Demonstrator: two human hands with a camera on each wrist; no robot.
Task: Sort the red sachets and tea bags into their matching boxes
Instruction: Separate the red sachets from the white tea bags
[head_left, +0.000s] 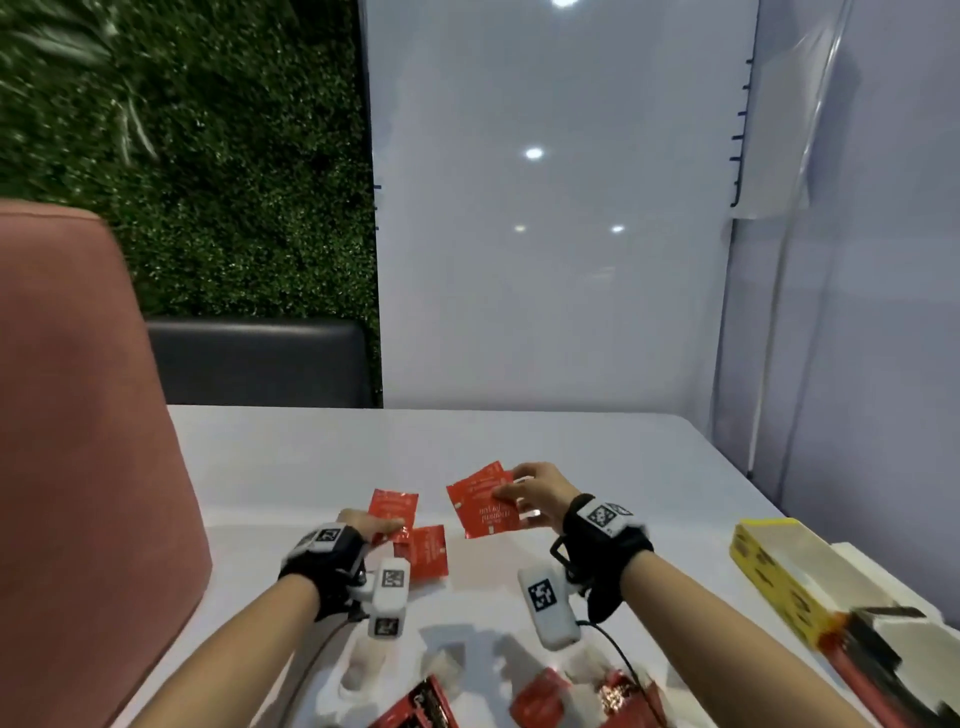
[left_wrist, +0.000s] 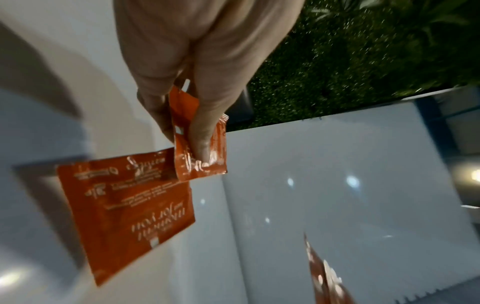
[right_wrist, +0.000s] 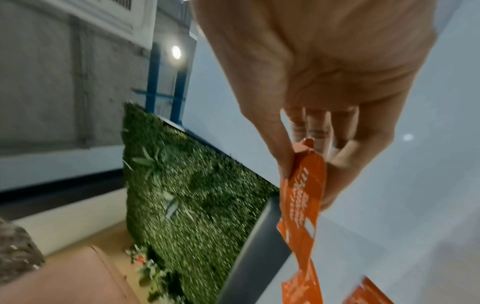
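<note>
Flat red foil sachets (head_left: 485, 501): light, thin, pliable, slippery; best pinched at a sealed edge. Right hand (head_left: 535, 496) pinching several at 12 o'clock above white table (head_left: 597, 447). Left hand (head_left: 363, 525) pinching one red foil sachet (left_wrist: 200, 144) at 10 o'clock. Yellow cardboard box (head_left: 774, 566) at 3 o'clock.

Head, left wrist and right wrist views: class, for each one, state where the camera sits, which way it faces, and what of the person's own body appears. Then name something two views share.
Head: worn on the head, facing forward and down at the white table; both forearms, the left hand and the right hand show.
Left wrist: looks along the left hand at its pinched red sachet.
Right wrist: looks along the right hand at its held sachets.
Shared: the green hedge wall appears in all three.
</note>
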